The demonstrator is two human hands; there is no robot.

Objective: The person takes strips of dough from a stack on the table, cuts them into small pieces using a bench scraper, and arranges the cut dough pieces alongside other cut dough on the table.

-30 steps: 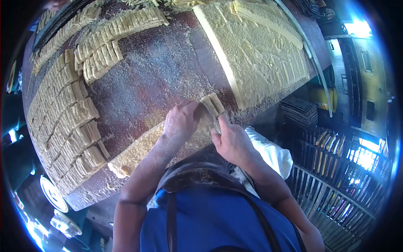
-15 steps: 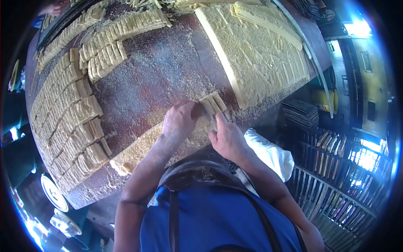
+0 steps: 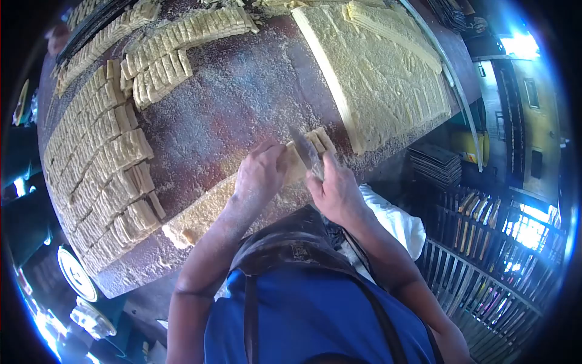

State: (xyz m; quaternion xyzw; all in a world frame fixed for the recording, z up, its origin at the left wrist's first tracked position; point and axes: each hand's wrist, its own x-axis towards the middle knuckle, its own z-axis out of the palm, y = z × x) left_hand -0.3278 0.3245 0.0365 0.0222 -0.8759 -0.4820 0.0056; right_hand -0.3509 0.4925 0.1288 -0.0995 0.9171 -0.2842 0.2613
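My right hand is closed around the handle of a knife, its broad metal blade pointing up and to the left over the end of a long dough strip. Past the blade, small cut pieces of dough sit at the strip's right end. With fingers curled, my left hand grips the strip just left of the blade; its fingertips are partly hidden. The crumb-dusted strip runs along the table's near edge, in front of my body.
A large layered dough slab covers the table's right side, with a folded strip on top. Rows of cut dough pieces fill the left. A metal bar lies along the right edge. White cloth hangs below.
The knife has come into fuller view, its blade now slanting over the strip's end. My right hand has shifted slightly right, and my left hand stays on the strip.
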